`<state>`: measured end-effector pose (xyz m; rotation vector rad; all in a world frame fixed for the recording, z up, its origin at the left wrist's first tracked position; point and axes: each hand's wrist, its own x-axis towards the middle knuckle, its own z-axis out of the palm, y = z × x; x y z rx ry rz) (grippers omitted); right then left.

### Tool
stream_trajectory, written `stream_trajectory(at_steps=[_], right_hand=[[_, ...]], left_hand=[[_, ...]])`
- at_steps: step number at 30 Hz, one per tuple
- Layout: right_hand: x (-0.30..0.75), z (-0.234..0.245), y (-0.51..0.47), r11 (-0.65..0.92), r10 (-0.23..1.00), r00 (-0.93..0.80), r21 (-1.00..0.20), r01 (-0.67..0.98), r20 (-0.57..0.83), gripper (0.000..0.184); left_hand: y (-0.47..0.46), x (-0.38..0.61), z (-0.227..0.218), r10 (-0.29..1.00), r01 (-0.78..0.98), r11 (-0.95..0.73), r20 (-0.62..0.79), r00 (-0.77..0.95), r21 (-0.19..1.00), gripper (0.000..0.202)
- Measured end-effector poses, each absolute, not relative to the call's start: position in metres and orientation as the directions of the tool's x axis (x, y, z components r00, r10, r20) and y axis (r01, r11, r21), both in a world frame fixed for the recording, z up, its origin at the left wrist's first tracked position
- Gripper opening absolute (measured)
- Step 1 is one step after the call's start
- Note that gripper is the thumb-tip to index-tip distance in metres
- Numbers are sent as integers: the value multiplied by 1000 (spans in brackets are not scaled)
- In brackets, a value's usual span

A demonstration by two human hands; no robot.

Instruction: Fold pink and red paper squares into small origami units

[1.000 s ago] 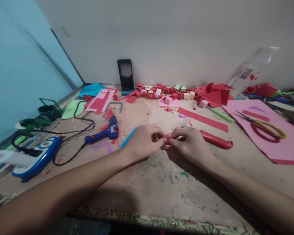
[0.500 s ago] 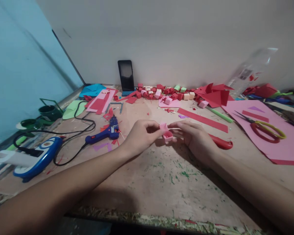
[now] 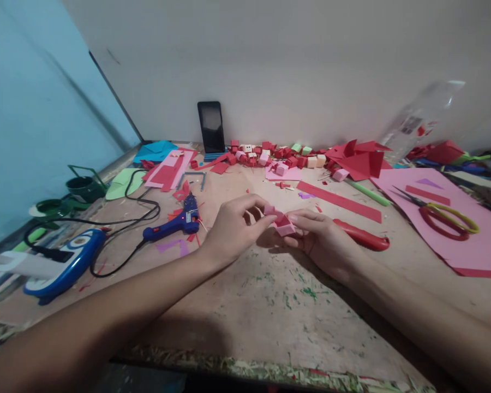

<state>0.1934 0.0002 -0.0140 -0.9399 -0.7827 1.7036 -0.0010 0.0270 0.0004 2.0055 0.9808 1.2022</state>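
My left hand and my right hand meet at the middle of the worn wooden table, both pinching a small pink paper box with an open flap. My left thumb and fingers close on its left side; my right fingertips hold its right side and underside. A blue glue gun lies just left of my left hand. Behind my right hand lies a red-handled tool.
A row of small red, pink and green paper cubes lines the back wall beside a black phone. Red paper pieces, a red strip, a pink sheet with scissors lie right. A blue-white device and black cord lie left.
The pink box, pressed between my fingertips a second ago, has opened out. My hands lifted it slightly and my right fingers now cup it from beneath.
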Motion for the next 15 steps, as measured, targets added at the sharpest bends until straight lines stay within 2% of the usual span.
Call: stream_trajectory(at_steps=[4,8,15], right_hand=[[192,-14,-1,-277,959,-181,-855,-439,-218,9],[193,-14,-1,-269,961,-184,-859,-436,-208,10],[190,-11,-3,-278,956,-208,-873,-400,-208,18]], left_hand=[[26,-5,1,663,317,-747,629,405,584,9],[26,-7,3,542,306,-840,708,452,447,9],[25,-6,2,607,339,-795,653,453,503,7]])
